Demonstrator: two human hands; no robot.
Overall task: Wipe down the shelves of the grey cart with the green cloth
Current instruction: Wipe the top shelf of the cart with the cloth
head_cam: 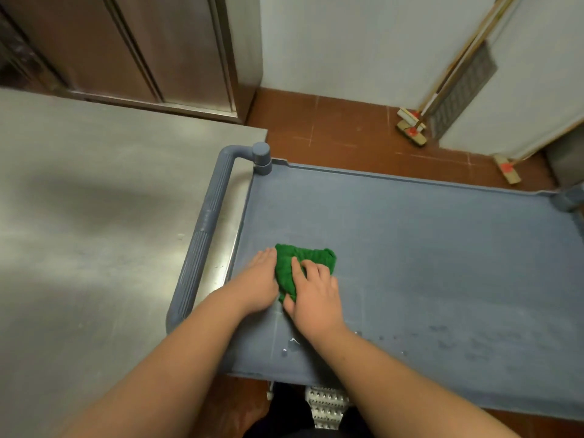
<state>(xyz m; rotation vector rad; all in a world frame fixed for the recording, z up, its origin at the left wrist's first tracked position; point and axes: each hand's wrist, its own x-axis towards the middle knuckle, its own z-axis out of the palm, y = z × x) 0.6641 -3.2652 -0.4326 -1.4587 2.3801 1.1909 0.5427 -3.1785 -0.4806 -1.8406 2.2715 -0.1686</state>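
A commercial kitchen's back area, probably — a bare steel table (94, 200), steel cabinet doors (151, 49), red floor tiles (331, 128), and brooms (414, 124) leaning against the white wall (347, 42).

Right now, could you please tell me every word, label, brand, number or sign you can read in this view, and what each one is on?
None: no readable text shows anywhere in the head view.
The grey cart, its handle and the green cloth carry no lettering.
The steel table and the brushes against the wall show no labels either.
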